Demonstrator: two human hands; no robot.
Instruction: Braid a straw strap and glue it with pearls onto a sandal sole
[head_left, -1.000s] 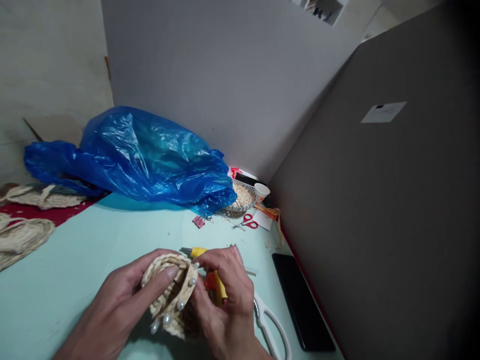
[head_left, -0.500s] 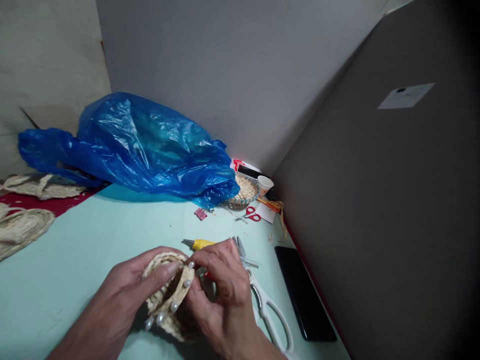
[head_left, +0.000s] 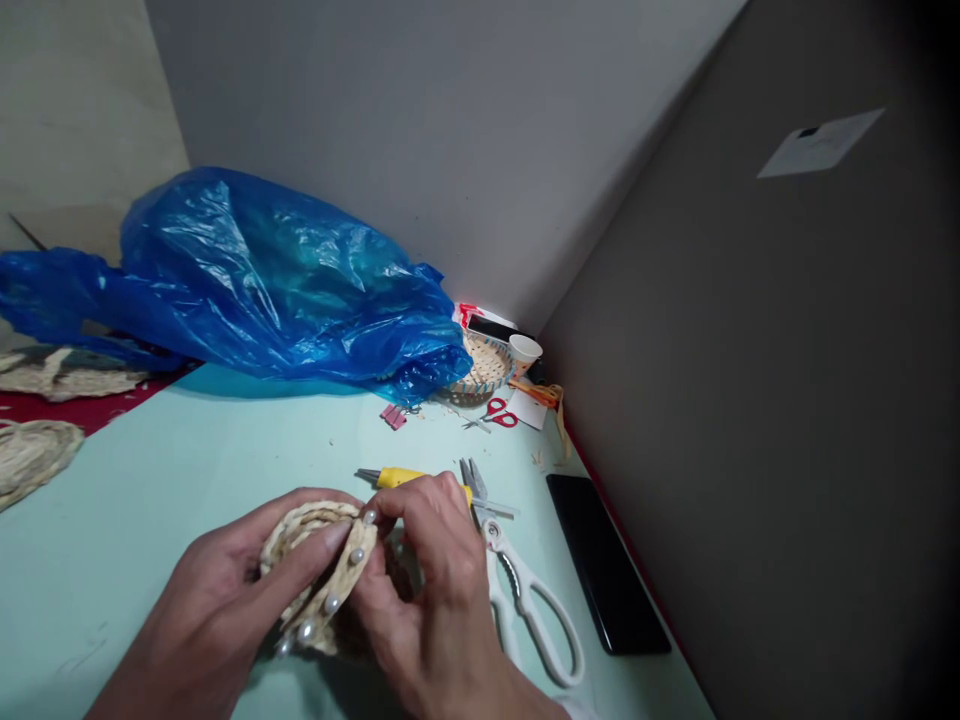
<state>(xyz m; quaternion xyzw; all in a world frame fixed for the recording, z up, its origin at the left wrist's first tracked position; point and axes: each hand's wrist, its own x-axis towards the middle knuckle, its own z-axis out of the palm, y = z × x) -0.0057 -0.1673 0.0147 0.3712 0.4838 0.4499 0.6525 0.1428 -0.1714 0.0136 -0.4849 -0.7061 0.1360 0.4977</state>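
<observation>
My left hand point(head_left: 225, 590) grips a small coiled, braided straw piece point(head_left: 296, 527), its thumb lying across the top. A flat straw band point(head_left: 347, 578) runs along the near side of the piece, with several pearl beads point(head_left: 357, 556) spaced along it. At the band's upper end, the fingertips of my right hand point(head_left: 442, 570) pinch the edge by the topmost pearl bead point(head_left: 370, 517). The other right fingers are curled behind the piece, so its far side is hidden. Just beyond my right hand lies a yellow glue gun point(head_left: 397, 478), partly covered by it.
White-handled scissors point(head_left: 555, 630) and a black phone point(head_left: 607, 570) lie at the right. Farther back are small red scissors point(head_left: 501, 411), pink binder clips point(head_left: 393, 416), a woven basket point(head_left: 484, 365), a paper cup point(head_left: 525, 352) and a large blue plastic bag point(head_left: 277, 280). Straw pieces point(head_left: 37, 455) lie left.
The view has shifted slightly, so everything sits a little farther left and higher. Both hands still hold the straw piece, with the right fingertips staying by the topmost bead.
</observation>
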